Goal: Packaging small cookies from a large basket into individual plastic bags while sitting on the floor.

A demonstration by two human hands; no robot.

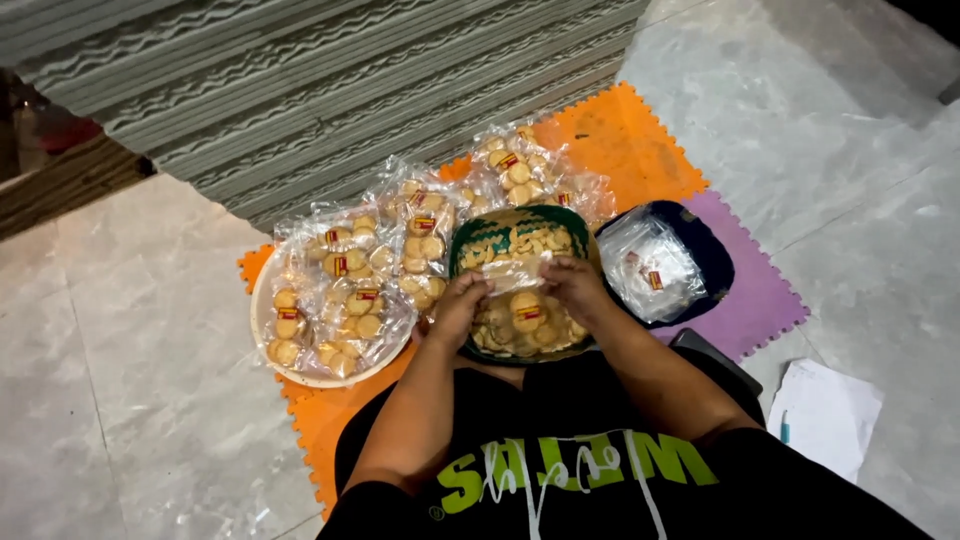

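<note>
My left hand (458, 305) and my right hand (576, 283) both grip a clear plastic bag of round cookies (522, 312) with a small red and yellow label. I hold the bag over a green bowl (470, 238) full of loose cookies, which sits in front of my lap. My hands pinch the bag's upper part from either side.
A white round tray (262, 325) at the left holds several filled cookie bags (350, 290). More filled bags (515, 170) lie behind the bowl on an orange foam mat (630, 140). A dark tray (712, 255) with empty clear bags (650, 265) sits right, on a purple mat (765, 300). White paper (825, 415) lies on the tiled floor.
</note>
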